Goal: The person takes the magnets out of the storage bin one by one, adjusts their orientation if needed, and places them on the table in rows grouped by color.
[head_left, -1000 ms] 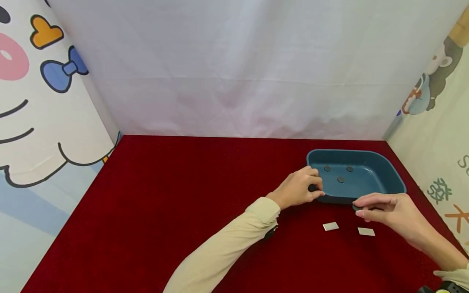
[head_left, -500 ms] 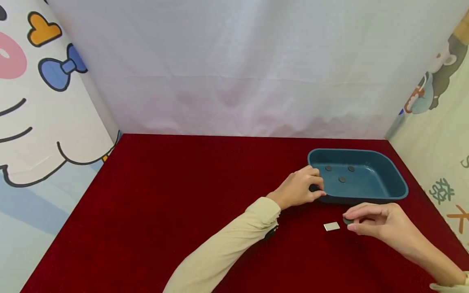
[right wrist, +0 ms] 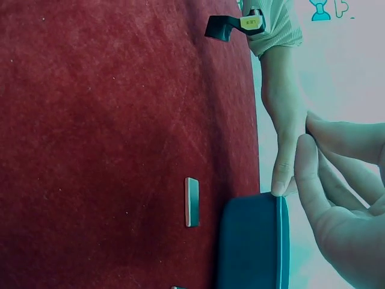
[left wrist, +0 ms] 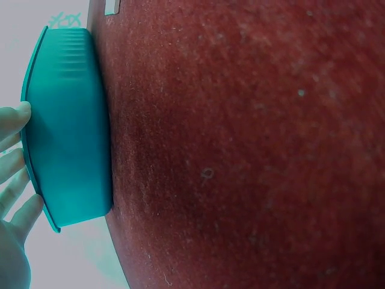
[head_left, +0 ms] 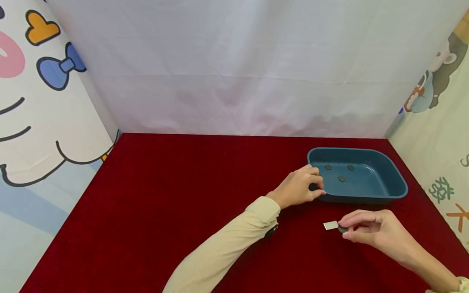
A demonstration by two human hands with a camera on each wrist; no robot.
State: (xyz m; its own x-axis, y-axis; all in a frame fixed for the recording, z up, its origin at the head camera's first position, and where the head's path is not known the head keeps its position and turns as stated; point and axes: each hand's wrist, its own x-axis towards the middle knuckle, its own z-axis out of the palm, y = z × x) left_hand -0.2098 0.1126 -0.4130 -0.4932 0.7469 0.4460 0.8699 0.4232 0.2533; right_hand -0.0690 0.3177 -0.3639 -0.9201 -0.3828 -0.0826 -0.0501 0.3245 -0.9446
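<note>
My left hand (head_left: 298,186) grips the near left corner of a blue plastic basin (head_left: 366,198), thumb and fingertips at its rim. In the left wrist view the outer wall of the basin (left wrist: 69,129) faces me. My right hand (head_left: 384,234) pinches a small dark round disc (head_left: 342,229) between thumb and fingers, in front of the basin. In the head view the disc overlaps the right end of a small white tile (head_left: 330,225) on the red cloth. Three similar dark discs (head_left: 342,178) lie on the basin floor.
Red cloth (head_left: 183,203) covers the table. The right wrist view shows the white tile (right wrist: 192,202) and the edge of another tile (right wrist: 177,288). White fabric (head_left: 238,69) hangs at the back, with printed cartoon panels at left and right.
My right hand has moved left and towards me with the disc, away from the basin's front edge, and now hides the right tile in the head view. The left hand stays at the basin.
</note>
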